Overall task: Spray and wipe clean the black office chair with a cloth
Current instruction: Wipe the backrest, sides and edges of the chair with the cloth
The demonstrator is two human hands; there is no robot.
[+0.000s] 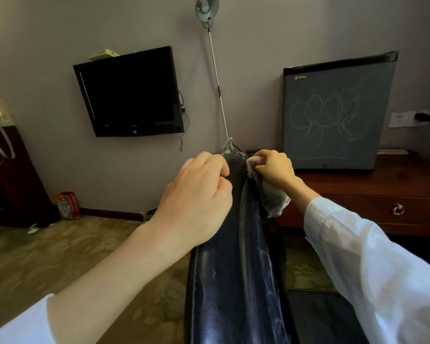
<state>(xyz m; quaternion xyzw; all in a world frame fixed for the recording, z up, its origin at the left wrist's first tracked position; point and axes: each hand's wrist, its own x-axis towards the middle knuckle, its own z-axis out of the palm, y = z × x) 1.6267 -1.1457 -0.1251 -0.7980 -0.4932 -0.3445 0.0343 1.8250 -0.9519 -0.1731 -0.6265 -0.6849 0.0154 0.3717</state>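
Seen from above, the black office chair [233, 256] ran as a narrow glossy strip from 6 o'clock up to frame centre, its top edge ending just in front of the wall. Open carpet [60, 256] lay to the chair's left, w/ a red box [68, 204] by the skirting at 9 o'clock. On the right the room was tight: a dark wooden surface [382, 184] w/ a ringed drawer stood close beside the chair, only a thin band of carpet between them. A small fridge [333, 115] w/ chalk scribbles sat on that surface at 2 o'clock. A wall-mounted TV [132, 93] hung at 11 o'clock; a thin metal pole [217, 83] leaned down the wall at 12.

The left hand [196, 194] reached in from 7 o'clock, forearm bare, knuckles up, fingers curled over the chair's left edge near the top; its grip was closed on the chair. The green nozzle of a spray bottle [227, 146] showed just beyond its fingertips; whether the hand touched it couldn't be told.

The right hand [273, 167] came from 4 o'clock in a white sleeve, wrist bent, fist clenched around a bunched pale cloth [274, 201], pressing it to the chair's upper right edge; loose cloth hung below the wrist.
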